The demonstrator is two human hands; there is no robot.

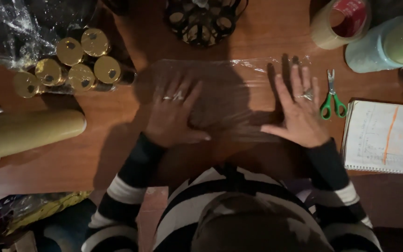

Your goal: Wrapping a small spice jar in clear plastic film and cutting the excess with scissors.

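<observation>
A sheet of clear plastic film (229,77) lies flat on the wooden table (113,116). My left hand (176,114) presses palm down on its left part, fingers spread, rings on two fingers. My right hand (299,109) rests flat on the film's right edge, fingers spread, a ring on one finger. Neither hand holds anything. Both sleeves are striped black and white.
Several gold-lidded jars (71,63) sit in clear wrap at the back left, above a gold paper roll (26,133). Green-handled scissors (332,98), a tape roll (341,21), a pale cylinder (388,42) and a spiral notebook (385,137) lie right. A dark wire basket (204,21) stands at the back.
</observation>
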